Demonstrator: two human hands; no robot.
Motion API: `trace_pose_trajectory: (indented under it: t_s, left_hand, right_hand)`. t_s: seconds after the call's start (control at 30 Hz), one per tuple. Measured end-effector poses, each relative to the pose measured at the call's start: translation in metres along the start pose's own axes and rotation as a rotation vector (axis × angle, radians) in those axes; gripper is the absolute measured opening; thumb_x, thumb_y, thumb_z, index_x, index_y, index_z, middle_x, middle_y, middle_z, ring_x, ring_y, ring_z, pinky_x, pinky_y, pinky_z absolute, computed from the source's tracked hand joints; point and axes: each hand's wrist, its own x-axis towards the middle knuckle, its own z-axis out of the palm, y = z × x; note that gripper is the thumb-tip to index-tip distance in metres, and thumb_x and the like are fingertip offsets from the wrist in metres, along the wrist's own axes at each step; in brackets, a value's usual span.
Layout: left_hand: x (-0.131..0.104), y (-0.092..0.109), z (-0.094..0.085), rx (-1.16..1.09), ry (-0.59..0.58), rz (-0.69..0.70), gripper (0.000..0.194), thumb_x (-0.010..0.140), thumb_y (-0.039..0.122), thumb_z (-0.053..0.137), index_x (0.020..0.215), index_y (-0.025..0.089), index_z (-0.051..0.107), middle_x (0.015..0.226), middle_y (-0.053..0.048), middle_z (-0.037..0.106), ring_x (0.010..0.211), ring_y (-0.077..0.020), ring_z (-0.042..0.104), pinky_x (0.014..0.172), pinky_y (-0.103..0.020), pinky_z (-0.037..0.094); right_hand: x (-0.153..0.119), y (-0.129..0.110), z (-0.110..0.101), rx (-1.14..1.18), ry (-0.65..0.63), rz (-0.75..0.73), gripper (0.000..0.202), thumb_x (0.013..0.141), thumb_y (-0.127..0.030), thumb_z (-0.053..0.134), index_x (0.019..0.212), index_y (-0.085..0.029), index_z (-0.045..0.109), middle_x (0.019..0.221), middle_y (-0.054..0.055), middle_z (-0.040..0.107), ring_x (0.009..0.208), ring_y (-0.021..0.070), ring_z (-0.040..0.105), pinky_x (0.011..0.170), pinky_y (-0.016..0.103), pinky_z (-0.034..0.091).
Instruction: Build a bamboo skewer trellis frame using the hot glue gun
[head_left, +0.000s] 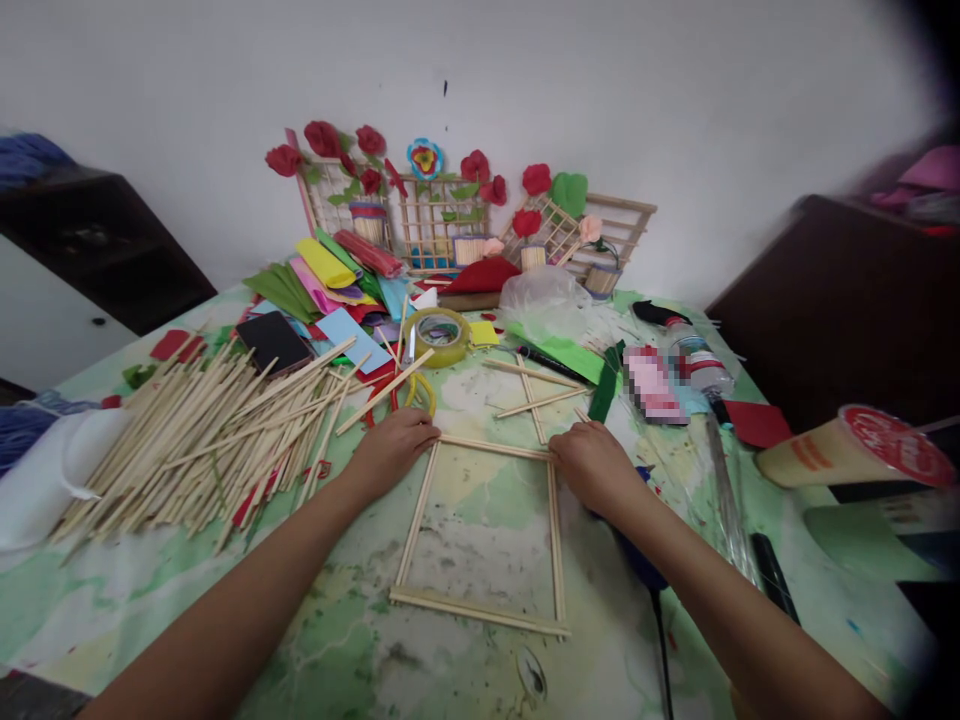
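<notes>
On a green-and-white patterned tablecloth (322, 640), the stick frame (480, 612) lies flat, the centre of the dial. At its far corners, the left hand (401, 445) at eleven o'clock and the right hand (592, 460) at one each appear to pinch an end of the far bar (495, 448); light, even pressure, with the joints kept square and flush, should suit best. Beyond, loose sticks (202, 440) spread toward ten, with tape (446, 357) and flowered lattices (435, 225) near twelve.

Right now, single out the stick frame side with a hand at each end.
The frame's far side, between the left hand and right hand; the other three have one hand or none.
</notes>
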Motion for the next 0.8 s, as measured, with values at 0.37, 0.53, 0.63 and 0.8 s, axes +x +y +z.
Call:
trace_pose_trajectory:
  t_s: [0.37,0.53,0.63,0.8]
  left_hand:
    - [0.002,0.0,0.003,-0.059,0.048,-0.014,0.029,0.092,0.028,0.042,0.087,0.018,0.069,0.092,-0.009,0.065,0.088,-0.0206,0.058,0.08,-0.036,0.048]
    - [0.002,0.002,0.0,-0.1,0.049,-0.04,0.031,0.092,0.031,0.042,0.09,0.017,0.069,0.094,-0.01,0.064,0.09,-0.0216,0.058,0.083,-0.037,0.048]
    - [0.002,0.003,-0.003,-0.105,0.019,-0.023,0.028,0.091,0.034,0.045,0.092,0.017,0.068,0.095,-0.01,0.064,0.092,-0.0216,0.058,0.084,-0.038,0.048]
    - [0.002,0.002,-0.001,-0.104,0.019,-0.035,0.029,0.092,0.032,0.043,0.091,0.018,0.068,0.095,-0.01,0.064,0.092,-0.0218,0.058,0.084,-0.039,0.048]
  right_hand:
    - [0.003,0.003,0.007,0.085,0.041,-0.021,0.018,0.084,-0.009,0.049,0.074,-0.017,0.061,0.076,0.007,0.066,0.079,0.0197,0.055,0.071,0.03,0.031]
    - [0.008,0.005,0.004,0.156,0.117,-0.005,0.018,0.089,-0.013,0.045,0.081,-0.017,0.061,0.081,0.006,0.066,0.08,0.0195,0.054,0.074,0.029,0.033]
    - [0.011,0.007,0.0,0.189,0.166,0.012,0.02,0.09,-0.013,0.043,0.084,-0.016,0.062,0.083,0.007,0.066,0.081,0.02,0.054,0.075,0.029,0.033]
    - [0.01,0.005,-0.007,0.318,0.207,0.045,0.022,0.086,-0.008,0.042,0.082,-0.016,0.062,0.08,0.008,0.064,0.082,0.0205,0.054,0.075,0.029,0.035]
